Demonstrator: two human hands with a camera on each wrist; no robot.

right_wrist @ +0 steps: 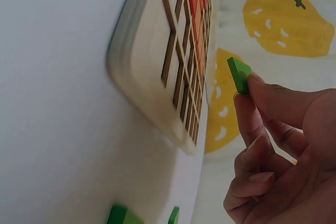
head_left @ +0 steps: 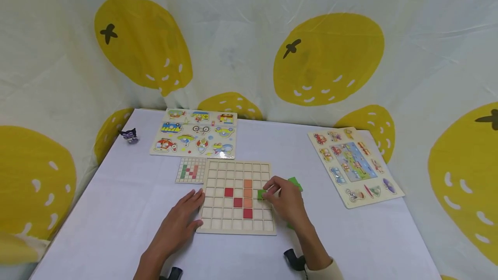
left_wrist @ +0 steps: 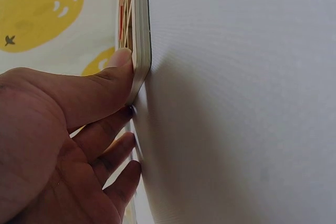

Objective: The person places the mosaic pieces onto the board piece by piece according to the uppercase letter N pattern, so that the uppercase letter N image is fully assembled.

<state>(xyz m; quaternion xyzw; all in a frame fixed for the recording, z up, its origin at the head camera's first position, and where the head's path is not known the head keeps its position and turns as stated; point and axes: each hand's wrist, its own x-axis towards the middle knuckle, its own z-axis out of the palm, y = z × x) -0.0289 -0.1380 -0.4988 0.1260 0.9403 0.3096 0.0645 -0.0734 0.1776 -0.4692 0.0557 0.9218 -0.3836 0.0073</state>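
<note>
A square wooden grid board [head_left: 233, 231] lies flat, with red tiles [head_left: 237, 202] and a column of orange tiles [head_left: 247, 192] in its cells. My right hand [head_left: 288, 202] pinches a green square tile [right_wrist: 239, 75] between thumb and fingertips, above the board's right side. My left hand [head_left: 176, 224] rests at the board's left edge; in the left wrist view its thumb touches the rim and the fingers are loosely extended. Beside the board's upper left lies a small card [head_left: 190, 170] printed with a green, red and orange grid pattern.
More green tiles [head_left: 295, 183] lie right of the board, partly behind my right hand. A vehicle puzzle board [head_left: 194, 134] lies at the back left, another picture puzzle [head_left: 355, 165] at the right. A small dark figurine [head_left: 129, 135] stands near the left edge.
</note>
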